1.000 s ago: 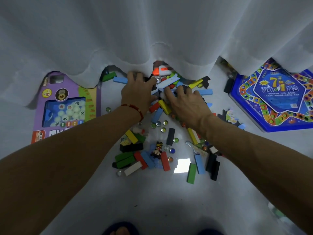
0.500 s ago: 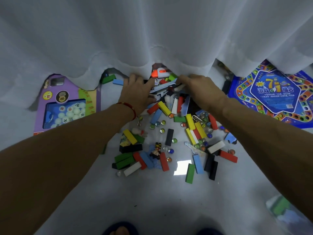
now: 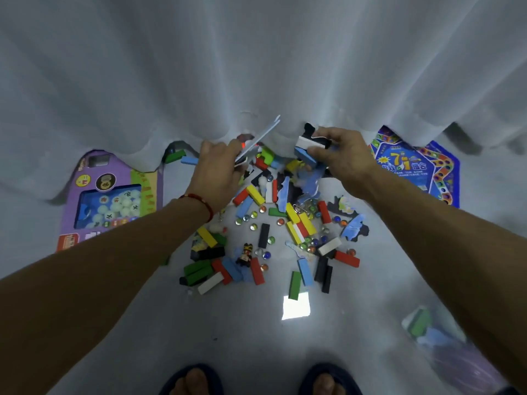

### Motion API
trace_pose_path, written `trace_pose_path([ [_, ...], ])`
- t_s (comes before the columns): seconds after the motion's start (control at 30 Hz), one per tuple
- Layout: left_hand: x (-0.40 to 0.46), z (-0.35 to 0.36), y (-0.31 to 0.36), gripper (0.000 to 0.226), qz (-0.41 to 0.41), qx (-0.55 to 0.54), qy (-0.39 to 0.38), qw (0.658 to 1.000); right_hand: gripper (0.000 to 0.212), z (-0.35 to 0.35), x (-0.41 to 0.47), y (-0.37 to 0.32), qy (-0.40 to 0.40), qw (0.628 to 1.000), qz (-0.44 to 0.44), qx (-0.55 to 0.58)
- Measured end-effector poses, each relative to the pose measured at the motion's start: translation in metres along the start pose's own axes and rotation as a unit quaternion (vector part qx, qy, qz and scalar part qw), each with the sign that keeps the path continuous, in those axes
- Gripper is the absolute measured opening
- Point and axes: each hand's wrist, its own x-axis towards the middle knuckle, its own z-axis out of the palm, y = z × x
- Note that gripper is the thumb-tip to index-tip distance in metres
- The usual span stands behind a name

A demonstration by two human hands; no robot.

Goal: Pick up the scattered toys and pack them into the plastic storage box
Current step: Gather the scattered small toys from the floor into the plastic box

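A heap of coloured wooden blocks (image 3: 296, 226), glass marbles (image 3: 253, 215), flat puzzle pieces (image 3: 353, 228) and a small toy figure (image 3: 245, 254) lies on the grey floor below a white curtain. My left hand (image 3: 218, 169) grips thin flat blue-and-white pieces (image 3: 262, 135) that stick up toward the curtain. My right hand (image 3: 342, 155) holds a bundle of blocks and dark puzzle pieces (image 3: 306, 146) lifted above the heap. The clear plastic storage box (image 3: 445, 346) shows blurred at the lower right, partly behind my right forearm, with some toys inside.
A purple boxed game (image 3: 114, 195) lies at the left, half under the white curtain (image 3: 256, 67). A blue board-game box (image 3: 410, 163) lies at the right. My two feet in dark slippers (image 3: 194, 379) are at the bottom edge. A bright light patch (image 3: 295, 307) marks the floor.
Both hands have risen off the heap with toys in them. The left now holds flat pieces upright; the right has closed round blocks and puzzle pieces near the curtain.
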Motion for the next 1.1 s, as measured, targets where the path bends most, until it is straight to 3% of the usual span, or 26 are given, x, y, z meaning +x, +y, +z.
trace_pose_path([
  [0.17, -0.031, -0.053, 0.083, 0.015, -0.070, -0.202, -0.018, 0.977, 0.031, -0.065, -0.089, -0.040, 0.012, 0.992, 0.072, 0.106],
  [0.3, -0.043, -0.092, 0.183, 0.025, -0.048, -0.306, -0.074, 0.948, 0.019, -0.141, -0.176, -0.053, 0.127, 0.975, 0.067, 0.168],
  [0.47, -0.052, -0.119, 0.331, 0.018, -0.002, -0.369, -0.259, 0.893, 0.028, -0.239, -0.290, -0.042, 0.279, 0.929, 0.143, 0.200],
  [0.57, -0.067, -0.124, 0.404, 0.006, -0.070, -0.423, -0.423, 0.798, 0.029, -0.265, -0.335, -0.022, 0.348, 0.888, 0.185, 0.236],
  [0.63, -0.076, -0.125, 0.437, 0.045, -0.079, -0.404, -0.472, 0.780, 0.022, -0.276, -0.355, -0.011, 0.380, 0.862, 0.173, 0.286],
  [0.7, -0.082, -0.125, 0.456, 0.060, -0.068, -0.392, -0.467, 0.790, 0.025, -0.285, -0.368, -0.006, 0.402, 0.845, 0.168, 0.309],
  [0.83, -0.084, -0.128, 0.444, 0.052, -0.057, -0.361, -0.449, 0.816, 0.034, -0.286, -0.381, -0.009, 0.377, 0.858, 0.169, 0.306],
  [0.93, -0.076, -0.137, 0.405, 0.049, -0.055, -0.331, -0.439, 0.833, 0.038, -0.271, -0.372, -0.016, 0.321, 0.901, 0.160, 0.245],
  [1.0, -0.073, -0.148, 0.367, 0.038, -0.083, -0.310, -0.394, 0.861, 0.036, -0.248, -0.358, -0.026, 0.269, 0.933, 0.146, 0.191],
  [1.1, -0.072, -0.163, 0.302, 0.028, -0.136, -0.297, -0.339, 0.882, 0.026, -0.203, -0.339, -0.038, 0.148, 0.978, 0.101, 0.106],
])
